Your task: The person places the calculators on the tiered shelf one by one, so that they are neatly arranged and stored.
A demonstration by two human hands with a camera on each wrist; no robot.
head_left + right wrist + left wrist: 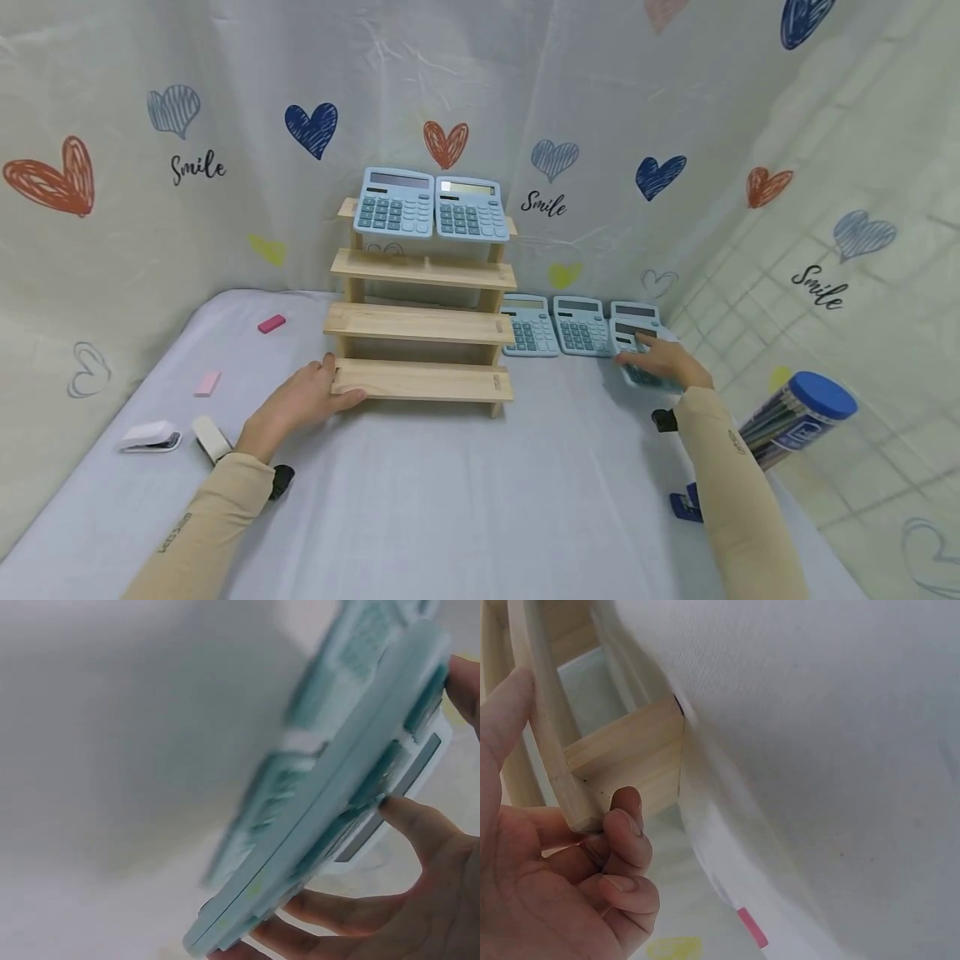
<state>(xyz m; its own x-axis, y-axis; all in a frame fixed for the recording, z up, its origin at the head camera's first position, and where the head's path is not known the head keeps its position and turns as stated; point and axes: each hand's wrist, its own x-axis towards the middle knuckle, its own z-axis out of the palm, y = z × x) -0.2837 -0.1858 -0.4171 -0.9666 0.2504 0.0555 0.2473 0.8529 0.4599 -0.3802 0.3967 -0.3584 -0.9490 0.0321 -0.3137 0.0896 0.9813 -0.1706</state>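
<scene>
The right hand [663, 360] has its fingers curled round a calculator [637, 367] at the right of the table, beside three others. The left hand [303, 400] grips the rack [423, 321] by its near left corner. Best lift the calculator level, rack held firm.

The right hand [663, 360] covers most of the held calculator [639, 367]; its keys cannot be read. In the right wrist view this calculator [330, 802] is motion-blurred. The left wrist view cuts off the wooden rack [555, 750] and the pink eraser [751, 928]. The pencil tub [798, 417] label is too small to read.
</scene>
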